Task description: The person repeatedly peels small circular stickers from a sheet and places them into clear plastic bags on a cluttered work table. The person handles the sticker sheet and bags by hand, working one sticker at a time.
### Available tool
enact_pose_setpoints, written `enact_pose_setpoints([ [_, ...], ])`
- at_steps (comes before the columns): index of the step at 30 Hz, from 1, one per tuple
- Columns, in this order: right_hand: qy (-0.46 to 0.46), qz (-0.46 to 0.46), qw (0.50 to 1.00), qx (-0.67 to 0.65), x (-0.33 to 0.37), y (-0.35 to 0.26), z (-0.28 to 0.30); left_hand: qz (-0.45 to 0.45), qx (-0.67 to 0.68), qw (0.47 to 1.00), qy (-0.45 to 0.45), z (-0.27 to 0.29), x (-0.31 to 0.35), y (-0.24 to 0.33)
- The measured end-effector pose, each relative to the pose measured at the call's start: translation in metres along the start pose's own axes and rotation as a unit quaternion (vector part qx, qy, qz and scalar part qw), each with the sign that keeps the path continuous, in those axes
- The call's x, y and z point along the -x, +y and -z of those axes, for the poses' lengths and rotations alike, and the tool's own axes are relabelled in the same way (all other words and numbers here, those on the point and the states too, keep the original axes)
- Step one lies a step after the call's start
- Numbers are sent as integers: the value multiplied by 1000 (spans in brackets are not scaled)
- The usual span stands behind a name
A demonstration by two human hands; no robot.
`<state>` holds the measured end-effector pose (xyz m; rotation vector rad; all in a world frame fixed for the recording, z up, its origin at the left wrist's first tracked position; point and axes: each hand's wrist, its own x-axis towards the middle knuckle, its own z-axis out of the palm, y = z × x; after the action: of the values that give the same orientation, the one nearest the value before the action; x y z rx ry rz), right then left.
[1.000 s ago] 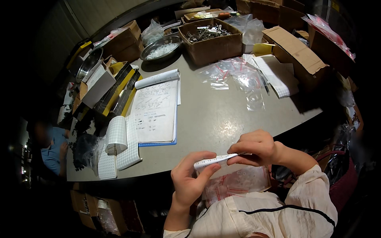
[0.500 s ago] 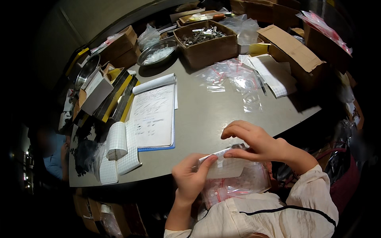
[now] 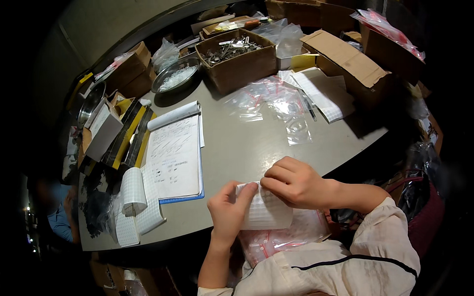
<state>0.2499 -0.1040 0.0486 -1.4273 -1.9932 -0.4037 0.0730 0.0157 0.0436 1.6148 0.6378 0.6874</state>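
Observation:
My left hand [image 3: 228, 209] pinches the upper left edge of a white sheet of small labels [image 3: 269, 213], thumb on top. Closed at the sheet's top edge is my right hand [image 3: 296, 183], its fingertips bent down beside my left thumb; whether a single label is between them is hidden. The sheet hangs toward me, just off the table edge. Under it, on my lap, lies a pile of clear zip bags [image 3: 264, 242] with red stripes. More flat clear bags [image 3: 298, 130] are spread on the table beyond my hands.
A clipboard with written pages [image 3: 175, 165] and curled label sheets [image 3: 132, 192] lie left. Farther back stand a metal bowl of clear pieces [image 3: 177, 79], a carton of metal parts [image 3: 239, 69] and a cardboard box [image 3: 345, 59]. A pen [image 3: 310, 109] lies beside white papers [image 3: 323, 93].
My right hand has come down and left, from raised open fingers to a closed grip at the sheet's top edge. The sheet now faces up more flatly. The whole view has shifted slightly.

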Motion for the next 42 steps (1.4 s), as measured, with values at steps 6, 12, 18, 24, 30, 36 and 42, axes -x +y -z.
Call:
enact_pose_setpoints([
  [6,-99,-296,942,-121,6,78,31,34,89,995,11,14,-24,-42],
  [12,-249,-374,893,25,29,155,42,27,115,993,1,17,-25,-44],
  [18,-355,-423,831,71,10,156,54,4,190,981,48,21,-19,-48],
  [24,-287,-335,897,-6,-5,114,44,-16,254,961,106,24,-11,-46],
  [30,-268,-335,884,185,14,141,21,-20,304,946,113,23,-16,-43],
  [36,-393,-229,886,87,-1,54,38,-16,314,943,110,29,-12,-49],
  [42,-162,-264,951,17,2,158,31,-25,318,941,116,23,-15,-42],
])
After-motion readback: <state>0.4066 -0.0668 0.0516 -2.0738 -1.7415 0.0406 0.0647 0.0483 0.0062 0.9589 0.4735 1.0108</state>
